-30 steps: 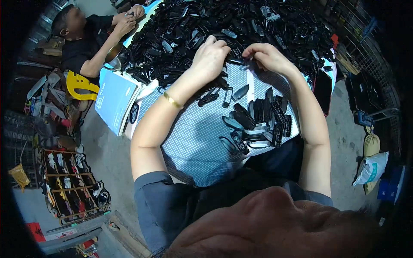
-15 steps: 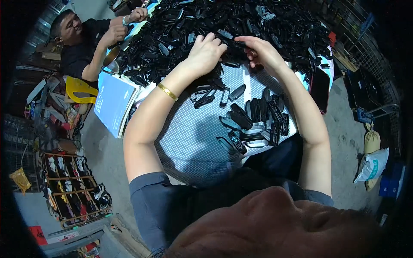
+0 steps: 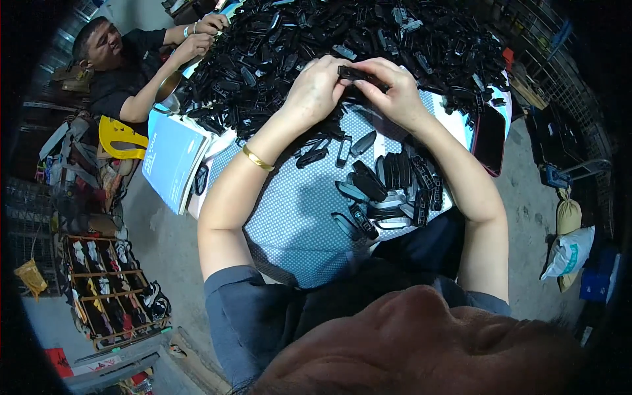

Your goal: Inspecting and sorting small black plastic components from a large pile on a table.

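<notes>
A small black elongated plastic part (image 3: 353, 74) is pinched between my two hands at the near edge of a big pile of similar black parts (image 3: 309, 33). My left hand (image 3: 316, 89) grips one end of it, thumb and fingers closed. From the other side, the fingers and thumb of my right hand (image 3: 396, 95) close on it too. Nearer to me, a cluster of black and grey oblong parts (image 3: 388, 187) lies on the dotted light cloth (image 3: 289, 204). A few loose parts sit just below my left wrist.
A blue-covered book (image 3: 174, 158) lies at the table's left edge, near a metal bowl (image 3: 170, 89) and a yellow plastic piece (image 3: 122, 138). Across at the left, another person's hands (image 3: 204, 36) work at the pile. A dark phone-like slab (image 3: 489, 141) rests at the right edge.
My hands have come together from apart, and a black part now shows held between them. The other person's hands have shifted slightly towards the pile.
</notes>
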`<state>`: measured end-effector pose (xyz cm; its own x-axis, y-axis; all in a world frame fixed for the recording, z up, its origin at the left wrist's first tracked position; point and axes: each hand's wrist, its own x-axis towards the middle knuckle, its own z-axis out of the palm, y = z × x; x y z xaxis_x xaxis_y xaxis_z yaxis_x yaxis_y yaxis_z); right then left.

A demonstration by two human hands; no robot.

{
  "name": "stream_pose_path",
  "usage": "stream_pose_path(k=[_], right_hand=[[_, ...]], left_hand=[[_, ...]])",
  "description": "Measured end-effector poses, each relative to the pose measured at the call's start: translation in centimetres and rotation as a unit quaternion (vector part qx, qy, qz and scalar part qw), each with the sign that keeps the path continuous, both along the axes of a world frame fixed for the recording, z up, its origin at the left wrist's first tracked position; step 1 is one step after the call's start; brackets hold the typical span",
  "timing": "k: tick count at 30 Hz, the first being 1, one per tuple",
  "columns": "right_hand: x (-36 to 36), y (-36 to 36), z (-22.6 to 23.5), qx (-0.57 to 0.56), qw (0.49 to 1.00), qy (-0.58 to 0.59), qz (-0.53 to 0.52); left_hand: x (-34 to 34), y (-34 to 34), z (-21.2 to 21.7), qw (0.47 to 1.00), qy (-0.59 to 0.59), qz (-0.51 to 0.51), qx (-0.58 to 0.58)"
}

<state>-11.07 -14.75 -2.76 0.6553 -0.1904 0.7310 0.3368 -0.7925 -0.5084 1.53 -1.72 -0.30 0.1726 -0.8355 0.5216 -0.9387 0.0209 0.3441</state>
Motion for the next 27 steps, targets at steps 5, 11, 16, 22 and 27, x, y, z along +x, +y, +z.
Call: stream_pose_path(k=[5, 11, 16, 22, 27], right_hand=[[-0.2, 0.1, 0.0, 0.025, 0.999, 0.036, -0.014], [0.1, 0.6, 0.3, 0.017, 0.999, -0.029, 0.008], [0.1, 0.6, -0.3, 0.060, 0.998, 0.010, 0.003], [0.1, 1.0, -0.4, -0.001, 0.998, -0.046, -0.038], [-0.5, 1.7, 0.2, -0.029, 0.997, -0.058, -0.047]], left_hand=[[0.6, 0.6, -0.3, 0.975, 0.207, -0.004, -0.081], [0.7, 1.4, 0.4, 0.980, 0.196, 0.036, 0.016], [-0.1, 1.0, 0.6, 0.877, 0.467, -0.084, -0.077], [-0.6, 1.1, 0.0, 0.851, 0.506, -0.095, -0.105], [-2.5, 1.0, 0.0, 0.874, 0.464, -0.067, -0.125]])
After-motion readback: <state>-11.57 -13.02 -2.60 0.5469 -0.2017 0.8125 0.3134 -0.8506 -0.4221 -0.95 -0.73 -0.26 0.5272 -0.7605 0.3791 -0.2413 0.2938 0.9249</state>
